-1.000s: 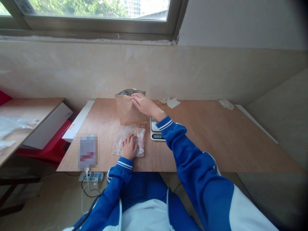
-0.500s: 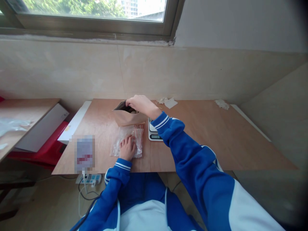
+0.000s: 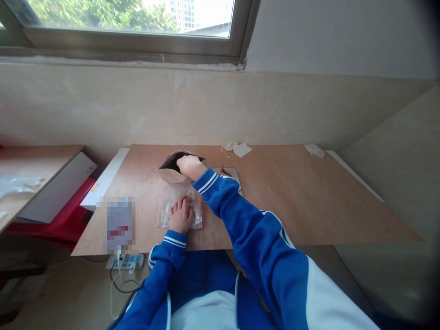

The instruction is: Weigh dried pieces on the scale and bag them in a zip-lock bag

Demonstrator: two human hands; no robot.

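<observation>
A brown paper bag (image 3: 168, 173) with a dark foil lining stands open on the wooden table (image 3: 309, 197). My right hand (image 3: 191, 166) reaches into its mouth, and the fingers are hidden inside. My left hand (image 3: 181, 215) rests flat on a pile of clear plastic bags with red strips (image 3: 165, 211) just in front of the paper bag. Right of the paper bag sits a small white kitchen scale (image 3: 234, 174), partly behind my blue sleeve, with a small brown bit on its plate.
Crumpled white tissue (image 3: 237, 147) and another scrap (image 3: 313, 150) lie near the table's far edge. A blurred object (image 3: 118, 224) stands at the front left corner, a power strip (image 3: 125, 261) below it. A second table (image 3: 30, 174) is at the left.
My right hand went from the bag's top edge down into its opening, and the bag has been pressed lower. My left hand stayed on the plastic bags.
</observation>
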